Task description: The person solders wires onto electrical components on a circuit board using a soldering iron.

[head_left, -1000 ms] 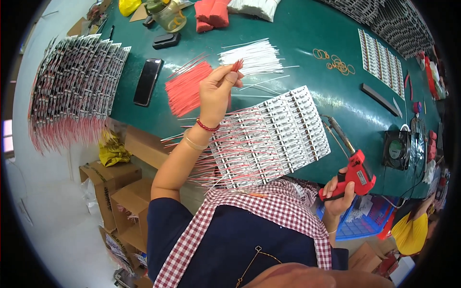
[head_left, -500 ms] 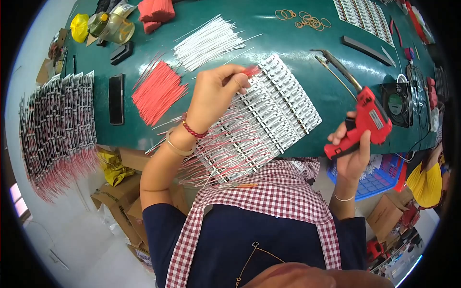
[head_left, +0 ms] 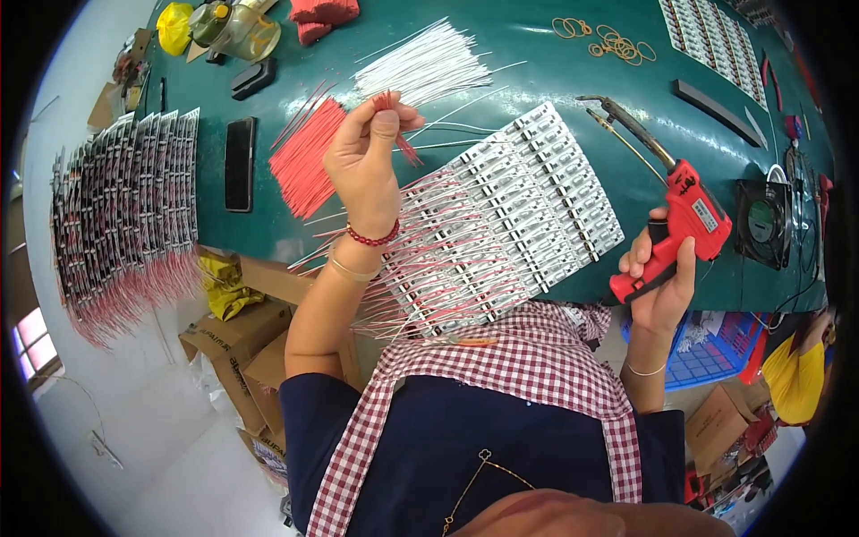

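**Small bunch of red wires (head_left: 408, 150) in one hand, soldering gun (head_left: 696, 215) in the other**

Far left there's a thick stack of wired-up strips (head_left: 125, 206), reddish leads dangling off the near side. Next along, a black phone (head_left: 239, 166) lies flat on the green worktop (head_left: 537, 80), with a small black case (head_left: 253, 79) beyond it, near a see-through bottle (head_left: 250, 34).

Then comes a loose pile of red wires (head_left: 300, 166), and past it to the right a pile of white ones (head_left: 420, 64). The left hand (head_left: 369, 148) is up by the red pile, covering a bit of its right edge, and it's got that little red bunch pinched between thumb and fingers, ends poking out both ways.

Right of that, the white circuit panel (head_left: 546, 192) sits at a slant near the worktop's front edge. Red and white leads stick out all over its left part; its right part is pretty much bare of them. Orangey rubber bands (head_left: 617, 46) lie further back.

The right hand (head_left: 660, 282) is wrapped around the soldering gun's handle, off the panel's right side. Its tip angles up and left, apart from the panel. Far right, a black fan (head_left: 762, 224) stands near the worktop's edge.
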`<state>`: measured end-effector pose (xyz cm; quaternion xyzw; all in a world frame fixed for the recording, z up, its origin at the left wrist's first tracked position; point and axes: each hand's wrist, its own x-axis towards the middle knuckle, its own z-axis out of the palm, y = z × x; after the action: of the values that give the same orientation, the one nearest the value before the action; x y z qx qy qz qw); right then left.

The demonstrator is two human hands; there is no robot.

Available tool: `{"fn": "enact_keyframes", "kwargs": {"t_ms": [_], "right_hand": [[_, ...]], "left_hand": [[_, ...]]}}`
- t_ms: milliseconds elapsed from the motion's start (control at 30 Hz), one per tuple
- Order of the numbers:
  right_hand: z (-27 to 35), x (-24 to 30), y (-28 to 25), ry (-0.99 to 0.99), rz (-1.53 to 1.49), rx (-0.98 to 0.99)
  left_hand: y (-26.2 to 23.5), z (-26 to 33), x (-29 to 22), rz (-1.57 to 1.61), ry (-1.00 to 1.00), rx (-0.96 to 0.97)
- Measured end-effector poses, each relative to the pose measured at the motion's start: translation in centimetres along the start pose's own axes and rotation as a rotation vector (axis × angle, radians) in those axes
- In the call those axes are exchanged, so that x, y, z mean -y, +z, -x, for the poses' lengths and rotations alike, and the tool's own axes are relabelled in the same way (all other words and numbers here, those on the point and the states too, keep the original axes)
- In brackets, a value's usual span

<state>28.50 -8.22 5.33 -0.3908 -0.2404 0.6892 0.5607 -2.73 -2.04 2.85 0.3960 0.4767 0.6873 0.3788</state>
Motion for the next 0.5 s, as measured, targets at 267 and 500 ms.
{"fn": "enact_keyframes", "kwargs": {"t_ms": [267,500], "right_hand": [[0.4,0.1,0.0,-0.010,0.028,-0.031],[0.7,1.4,-0.3,-0.111,0.196,0.041]], "left_hand": [[0.1,-0.6,-1.1,-0.057,-0.091,0.049],[0.1,-0.3,-1.4,-0.163,-0.105,0.183]]}}
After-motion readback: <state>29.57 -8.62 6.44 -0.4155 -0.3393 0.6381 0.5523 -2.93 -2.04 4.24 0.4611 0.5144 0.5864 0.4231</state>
